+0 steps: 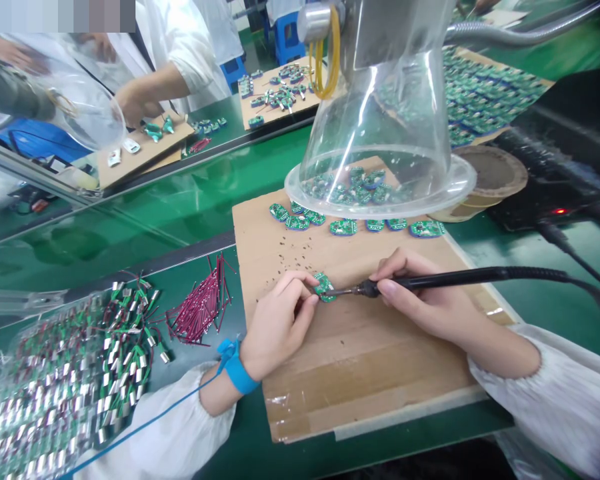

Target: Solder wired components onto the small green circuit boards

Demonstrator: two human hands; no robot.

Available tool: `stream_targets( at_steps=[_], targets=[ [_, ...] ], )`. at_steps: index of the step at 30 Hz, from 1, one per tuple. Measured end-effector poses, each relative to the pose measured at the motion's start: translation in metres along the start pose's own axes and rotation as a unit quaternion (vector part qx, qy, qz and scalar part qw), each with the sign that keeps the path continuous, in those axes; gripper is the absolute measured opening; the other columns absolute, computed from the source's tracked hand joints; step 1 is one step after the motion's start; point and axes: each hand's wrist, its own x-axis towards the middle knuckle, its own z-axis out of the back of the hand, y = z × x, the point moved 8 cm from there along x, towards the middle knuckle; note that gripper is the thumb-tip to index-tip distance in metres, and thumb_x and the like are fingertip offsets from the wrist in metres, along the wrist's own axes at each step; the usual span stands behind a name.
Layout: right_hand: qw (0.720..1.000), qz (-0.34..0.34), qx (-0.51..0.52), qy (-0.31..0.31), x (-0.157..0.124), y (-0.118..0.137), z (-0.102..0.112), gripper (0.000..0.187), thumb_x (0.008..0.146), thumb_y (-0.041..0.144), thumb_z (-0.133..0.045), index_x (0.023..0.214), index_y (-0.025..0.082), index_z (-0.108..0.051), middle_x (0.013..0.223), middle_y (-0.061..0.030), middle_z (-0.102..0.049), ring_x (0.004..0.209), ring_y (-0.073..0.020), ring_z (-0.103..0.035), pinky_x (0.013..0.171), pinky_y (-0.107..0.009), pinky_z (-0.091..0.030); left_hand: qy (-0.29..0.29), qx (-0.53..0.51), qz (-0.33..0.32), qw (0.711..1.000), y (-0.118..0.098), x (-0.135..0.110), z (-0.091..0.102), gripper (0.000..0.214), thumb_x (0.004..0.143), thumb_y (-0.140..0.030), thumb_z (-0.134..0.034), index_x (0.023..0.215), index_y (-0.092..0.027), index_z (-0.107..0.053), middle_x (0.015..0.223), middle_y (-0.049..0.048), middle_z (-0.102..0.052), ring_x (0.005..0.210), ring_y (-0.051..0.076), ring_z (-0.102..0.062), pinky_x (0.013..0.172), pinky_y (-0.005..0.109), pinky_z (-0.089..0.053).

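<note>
Well, where is the board being held?

A small green circuit board [324,287] is pinched narrowly by the fingers of the left hand [275,327], just above a cardboard sheet [360,373] on the worktop [130,267]. The tip of a soldering iron [460,280] is held at its edge by the right hand [425,293], whose fingers are closed around the handle.

And what could go wrong?

Skin could be burned if the tip slipped toward those nearby fingers. A short could be caused if dark specks [285,257] on the cardboard were picked up.

Anything else?

Static damage could be caused if the lead of the blue wrist strap [237,367] came loose.
</note>
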Motion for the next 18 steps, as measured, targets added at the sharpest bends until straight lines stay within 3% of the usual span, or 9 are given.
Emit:
stream_targets(
  at_steps=[18],
  targets=[
    [1.0,0.003,0.009,-0.019,-0.0008,0.0006,0.003,0.017,0.099,0.038,-0.064,0.087,0.026,-0.061,0.071,0.0006,-0.063,0.06,-0.0159,-0.057,0.056,-0.031,-0.044,-0.006,0.011,-0.002,1.0,-0.0017,0.0009,0.0013,0.016,0.103,-0.019,-0.052,0.086,-0.02,-0.052,0.126,0.0034,-0.063,0.082,0.014,-0.062,0.073,0.032,-0.047]
  ],
)
